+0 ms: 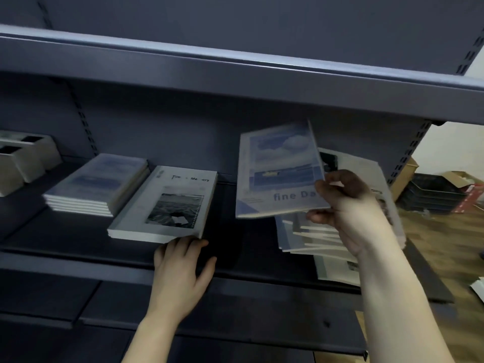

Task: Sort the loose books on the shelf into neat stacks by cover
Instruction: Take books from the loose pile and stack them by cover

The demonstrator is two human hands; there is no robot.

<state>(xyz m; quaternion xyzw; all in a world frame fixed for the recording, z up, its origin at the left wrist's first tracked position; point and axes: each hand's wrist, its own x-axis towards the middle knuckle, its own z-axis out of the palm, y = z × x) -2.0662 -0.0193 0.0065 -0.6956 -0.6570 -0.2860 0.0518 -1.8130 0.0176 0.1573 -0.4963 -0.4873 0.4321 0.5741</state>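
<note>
Blue-covered book [277, 171] is pinched at its right edge by the right hand [348, 205], tilted above the loose pile [309, 237] at the right of the shelf [78, 242]. The left hand [180, 268] lies flat and relaxed, its fingertips touching the grey stack [167, 203], with the blue stack [99, 184] just beside.

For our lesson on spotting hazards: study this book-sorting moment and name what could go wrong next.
1. The right hand pinches the tilted blue "fine Day" book near one corner; it may slip.
2. The loose pile beneath is fanned and overhangs the shelf edge; a nudge could spill it.
3. The blue stack lies beyond the grey stack, which the passing book might knock askew.
</note>
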